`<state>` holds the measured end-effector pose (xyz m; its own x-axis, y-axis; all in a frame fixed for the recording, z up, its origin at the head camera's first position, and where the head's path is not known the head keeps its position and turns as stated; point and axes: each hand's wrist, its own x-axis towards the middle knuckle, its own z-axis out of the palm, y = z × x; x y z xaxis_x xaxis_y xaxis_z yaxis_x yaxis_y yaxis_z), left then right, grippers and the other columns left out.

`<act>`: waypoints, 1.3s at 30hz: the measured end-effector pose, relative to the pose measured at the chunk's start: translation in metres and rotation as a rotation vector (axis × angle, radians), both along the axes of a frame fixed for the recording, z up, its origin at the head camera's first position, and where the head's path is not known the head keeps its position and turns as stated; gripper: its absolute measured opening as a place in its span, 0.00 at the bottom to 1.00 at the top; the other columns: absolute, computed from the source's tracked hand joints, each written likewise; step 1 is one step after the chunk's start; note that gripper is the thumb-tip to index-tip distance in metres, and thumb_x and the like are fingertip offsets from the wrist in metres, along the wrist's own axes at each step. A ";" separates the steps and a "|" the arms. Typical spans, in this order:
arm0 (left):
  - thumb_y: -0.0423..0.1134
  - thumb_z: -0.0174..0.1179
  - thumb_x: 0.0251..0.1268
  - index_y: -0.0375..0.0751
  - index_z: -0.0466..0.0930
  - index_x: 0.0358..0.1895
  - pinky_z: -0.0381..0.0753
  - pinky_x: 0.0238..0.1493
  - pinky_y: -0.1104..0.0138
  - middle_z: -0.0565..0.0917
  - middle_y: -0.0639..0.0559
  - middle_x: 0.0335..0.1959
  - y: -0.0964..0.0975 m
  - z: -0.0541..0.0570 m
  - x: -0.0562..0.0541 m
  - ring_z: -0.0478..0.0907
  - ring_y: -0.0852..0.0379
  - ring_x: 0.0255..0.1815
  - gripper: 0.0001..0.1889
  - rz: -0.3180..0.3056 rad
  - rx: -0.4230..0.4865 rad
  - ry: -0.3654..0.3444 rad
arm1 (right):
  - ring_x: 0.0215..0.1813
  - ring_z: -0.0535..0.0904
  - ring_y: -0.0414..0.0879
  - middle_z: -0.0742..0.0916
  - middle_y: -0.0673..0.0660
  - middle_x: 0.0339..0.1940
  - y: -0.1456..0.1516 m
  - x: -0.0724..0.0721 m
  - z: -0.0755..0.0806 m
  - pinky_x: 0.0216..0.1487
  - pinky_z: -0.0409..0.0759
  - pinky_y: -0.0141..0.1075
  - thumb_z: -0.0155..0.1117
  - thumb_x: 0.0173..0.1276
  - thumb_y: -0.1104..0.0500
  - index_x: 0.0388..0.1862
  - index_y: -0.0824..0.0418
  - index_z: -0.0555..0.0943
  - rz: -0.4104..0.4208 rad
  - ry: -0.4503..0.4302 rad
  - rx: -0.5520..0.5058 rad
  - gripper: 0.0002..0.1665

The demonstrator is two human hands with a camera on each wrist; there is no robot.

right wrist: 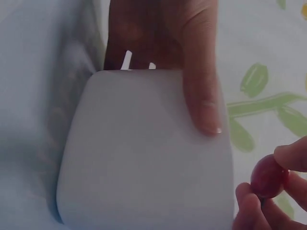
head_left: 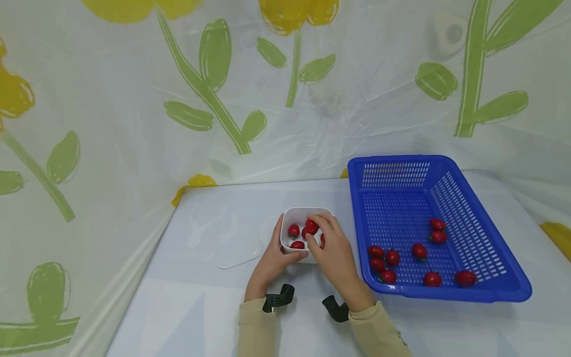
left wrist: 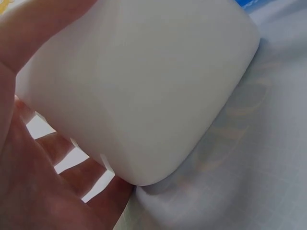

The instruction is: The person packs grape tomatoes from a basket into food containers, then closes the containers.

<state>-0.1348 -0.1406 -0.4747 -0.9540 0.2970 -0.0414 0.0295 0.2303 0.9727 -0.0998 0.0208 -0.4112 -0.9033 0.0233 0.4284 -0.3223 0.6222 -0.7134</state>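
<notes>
My left hand (head_left: 273, 260) grips the white square container (head_left: 295, 216) by its left side, thumb along the front wall and fingers round the side. The left wrist view shows the container's plain outer wall (left wrist: 158, 86) close up. My right hand (head_left: 336, 254) pinches a red cherry tomato (head_left: 312, 227) over the container's opening. In the right wrist view that tomato (right wrist: 269, 177) sits between thumb and fingertips, beside the container's rim. Several cherry tomatoes, such as one near the left wall (head_left: 293, 230), lie inside; my right fingers partly hide others.
A blue perforated basket (head_left: 392, 206) stands to the right, several cherry tomatoes (head_left: 419, 251) scattered in its near half. Left of the container lies a thin, clear, lid-like piece (head_left: 238, 264). A flower-printed white sheet (head_left: 134, 99) hangs behind the table.
</notes>
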 end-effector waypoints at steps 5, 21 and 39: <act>0.48 0.68 0.44 0.68 0.37 0.68 0.70 0.52 0.58 0.54 0.56 0.66 0.001 0.009 0.003 0.57 0.50 0.62 0.53 0.002 -0.017 -0.029 | 0.42 0.76 0.45 0.75 0.52 0.53 -0.001 -0.002 -0.004 0.37 0.78 0.36 0.65 0.55 0.61 0.53 0.55 0.75 -0.064 0.009 0.063 0.24; 0.47 0.68 0.45 0.68 0.36 0.68 0.66 0.55 0.56 0.53 0.55 0.67 0.002 0.015 0.004 0.57 0.51 0.63 0.53 0.004 -0.033 -0.044 | 0.42 0.78 0.46 0.77 0.52 0.51 0.001 -0.006 -0.017 0.34 0.79 0.38 0.66 0.54 0.58 0.51 0.54 0.77 -0.127 0.015 0.170 0.23; 0.44 0.66 0.48 0.59 0.34 0.70 0.63 0.57 0.54 0.51 0.50 0.69 0.003 0.034 0.011 0.55 0.47 0.65 0.53 -0.009 -0.067 -0.043 | 0.43 0.75 0.45 0.77 0.52 0.48 -0.002 -0.009 -0.024 0.30 0.78 0.38 0.64 0.54 0.59 0.51 0.55 0.77 -0.109 -0.031 0.272 0.22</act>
